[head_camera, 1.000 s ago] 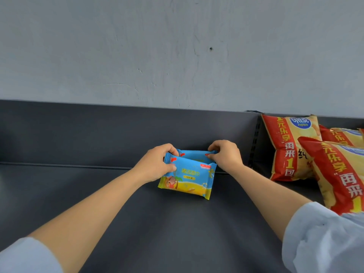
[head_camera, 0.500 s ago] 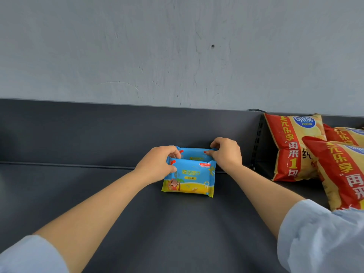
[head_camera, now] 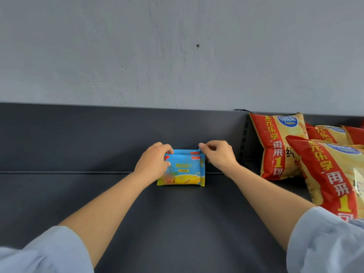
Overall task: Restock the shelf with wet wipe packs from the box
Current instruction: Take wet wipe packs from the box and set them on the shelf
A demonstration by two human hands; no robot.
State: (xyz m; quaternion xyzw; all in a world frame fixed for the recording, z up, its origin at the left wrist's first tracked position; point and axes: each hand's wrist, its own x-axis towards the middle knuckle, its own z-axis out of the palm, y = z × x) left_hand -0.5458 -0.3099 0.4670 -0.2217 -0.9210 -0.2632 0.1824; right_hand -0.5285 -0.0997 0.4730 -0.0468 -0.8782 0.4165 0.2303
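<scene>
Two blue and yellow wet wipe packs stand upright near the back panel of the dark shelf (head_camera: 177, 223). The front pack (head_camera: 184, 171) hides most of the rear pack (head_camera: 185, 151), of which only the top strip shows. My left hand (head_camera: 152, 163) grips the left edges of the packs, thumb on the front face. My right hand (head_camera: 218, 154) pinches the upper right corner of the packs. The box is out of view.
Several red and yellow snack bags (head_camera: 279, 146) stand and lean on the shelf to the right, past a slotted upright post (head_camera: 244, 134). A grey wall (head_camera: 177, 52) rises behind the shelf's back panel.
The two packs have been tipped up from leaning to nearly upright and squared together, closer to the back panel. Both hands stayed on their edges.
</scene>
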